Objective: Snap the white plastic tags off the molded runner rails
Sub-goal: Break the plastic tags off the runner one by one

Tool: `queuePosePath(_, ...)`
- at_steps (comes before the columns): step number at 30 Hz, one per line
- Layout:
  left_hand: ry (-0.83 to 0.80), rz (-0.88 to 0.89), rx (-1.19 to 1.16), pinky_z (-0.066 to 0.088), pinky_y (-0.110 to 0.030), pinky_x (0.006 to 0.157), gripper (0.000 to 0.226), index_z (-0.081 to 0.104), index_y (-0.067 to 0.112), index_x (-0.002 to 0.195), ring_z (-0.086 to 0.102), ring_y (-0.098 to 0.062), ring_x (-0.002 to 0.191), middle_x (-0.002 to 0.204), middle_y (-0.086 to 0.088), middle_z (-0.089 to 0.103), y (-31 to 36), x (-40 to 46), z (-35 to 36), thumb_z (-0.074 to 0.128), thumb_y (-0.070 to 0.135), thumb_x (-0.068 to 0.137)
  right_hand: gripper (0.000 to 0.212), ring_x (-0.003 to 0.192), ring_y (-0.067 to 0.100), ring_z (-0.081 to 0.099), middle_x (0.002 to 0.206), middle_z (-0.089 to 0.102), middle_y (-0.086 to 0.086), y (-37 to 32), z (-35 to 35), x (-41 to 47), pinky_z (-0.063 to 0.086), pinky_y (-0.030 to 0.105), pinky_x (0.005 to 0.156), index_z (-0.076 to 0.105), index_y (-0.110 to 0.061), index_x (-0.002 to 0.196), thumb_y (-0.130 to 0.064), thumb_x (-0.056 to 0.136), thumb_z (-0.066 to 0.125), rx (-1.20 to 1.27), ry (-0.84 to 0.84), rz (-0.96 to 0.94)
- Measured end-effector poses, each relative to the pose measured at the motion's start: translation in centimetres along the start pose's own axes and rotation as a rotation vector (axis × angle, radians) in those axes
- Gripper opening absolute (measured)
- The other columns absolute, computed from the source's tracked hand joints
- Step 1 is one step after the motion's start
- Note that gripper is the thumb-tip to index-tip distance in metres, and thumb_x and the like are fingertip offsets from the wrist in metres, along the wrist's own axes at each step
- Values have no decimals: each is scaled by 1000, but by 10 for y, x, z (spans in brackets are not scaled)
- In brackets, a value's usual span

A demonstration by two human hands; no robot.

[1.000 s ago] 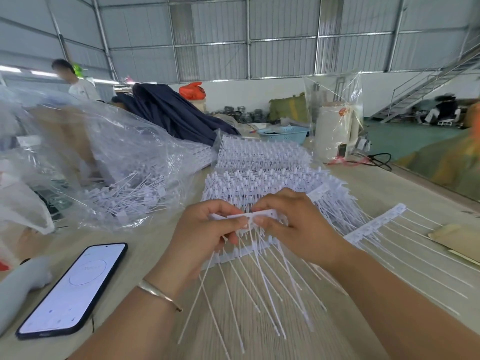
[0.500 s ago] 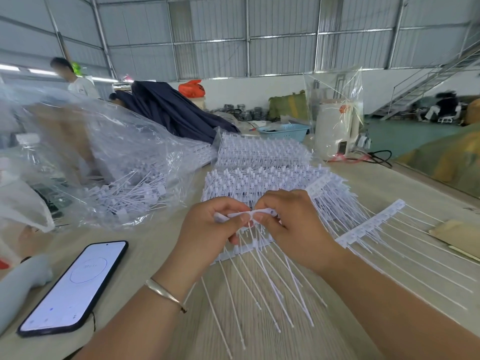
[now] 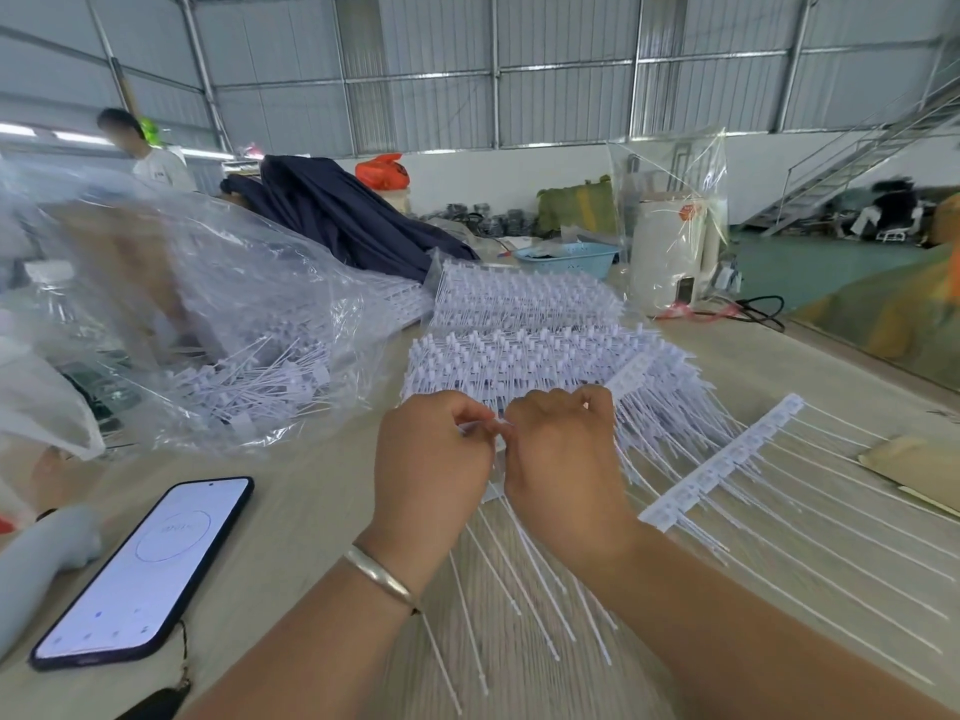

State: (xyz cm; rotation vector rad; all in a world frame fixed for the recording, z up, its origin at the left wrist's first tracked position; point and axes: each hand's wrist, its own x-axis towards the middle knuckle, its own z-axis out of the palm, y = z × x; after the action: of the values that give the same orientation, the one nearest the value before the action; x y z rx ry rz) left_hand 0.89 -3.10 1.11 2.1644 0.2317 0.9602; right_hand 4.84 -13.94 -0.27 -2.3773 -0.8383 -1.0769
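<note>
At centre, left hand (image 3: 431,459) and right hand (image 3: 563,449) knuckles-up, both pinching runner rail (image 3: 480,426), now closer together, rail mostly hidden

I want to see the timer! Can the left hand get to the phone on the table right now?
Probably not right away. The left hand is busy pinching the runner rail together with the right hand. The phone lies to its left with bare table between, so once that grip lets go, the way looks free.
</note>
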Motion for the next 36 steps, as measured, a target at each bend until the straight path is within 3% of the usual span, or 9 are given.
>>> queuePosePath(3, -82, -140, -225, 37, -9, 45, 18, 76, 24, 65, 54, 1, 42, 52, 10, 65, -3, 6, -5, 78, 8, 73, 11, 62, 25, 58, 64, 60, 3, 7, -3, 2, 27, 34, 81, 65, -8, 69, 2, 69, 68, 106, -20, -16)
queuePosePath(7, -261, -195, -558, 39, -15, 44, 15, 79, 20, 75, 49, -9, 42, 54, 3, 64, -11, 14, -21, 78, 6, 75, 9, 66, 10, 48, 68, 55, -10, 19, -14, 12, 33, 32, 81, 69, -10, 82, -8, 89, 63, 608, -107, 80)
queuePosePath(10, -414, -228, -792, 36, -14, 43, 11, 78, 15, 78, 42, -8, 42, 56, 0, 62, -12, 16, -24, 76, 14, 67, 12, 66, 17, 46, 70, 58, 12, 27, -23, 15, 36, 27, 67, 70, -12, 81, -7, 90, 62, 1082, -253, 177)
queuePosePath(16, -564, -293, -1002, 30, -14, 41, 14, 78, 16, 71, 36, -6, 40, 51, 3, 55, -9, 13, -17, 66, 9, 68, 5, 79, 24, 48, 80, 59, 15, 39, -25, 17, 40, 28, 78, 72, -16, 79, -19, 78, 68, 1435, -427, 278)
queuePosePath(21, -549, -305, -998, 28, -16, 43, 12, 78, 17, 72, 36, -7, 41, 54, 1, 58, -8, 12, -16, 68, 11, 68, 5, 77, 24, 49, 74, 61, 8, 42, -25, 18, 40, 30, 80, 71, -14, 77, -14, 81, 68, 1462, -463, 293)
queuePosePath(24, -466, -143, -623, 33, -19, 46, 11, 77, 21, 81, 45, -10, 44, 64, -2, 69, -9, 11, -24, 75, 12, 76, 11, 71, 10, 54, 73, 64, 0, 43, -27, 17, 43, 19, 73, 69, -8, 81, -5, 88, 62, 1210, -433, 204)
queuePosePath(27, -396, 18, -400, 42, -16, 46, 13, 75, 26, 83, 55, -9, 43, 68, -2, 73, -7, 6, -27, 77, 14, 79, 14, 57, 3, 42, 67, 55, 9, 38, -28, 17, 34, 22, 61, 66, -5, 79, -6, 92, 60, 920, -367, 113)
queuePosePath(31, -356, 36, -412, 46, -18, 49, 8, 75, 20, 83, 58, -12, 43, 70, -2, 73, -5, 3, -23, 76, 12, 80, 15, 71, 23, 50, 77, 59, 17, 35, -28, 17, 38, 33, 68, 64, -2, 81, -7, 94, 57, 859, -346, 121)
queuePosePath(36, -384, -22, -465, 37, -12, 44, 6, 75, 14, 84, 55, -11, 45, 74, -6, 74, -6, 1, -21, 73, 8, 82, 18, 72, 20, 49, 76, 60, 20, 34, -27, 13, 36, 29, 68, 62, -3, 79, -7, 95, 54, 939, -387, 176)
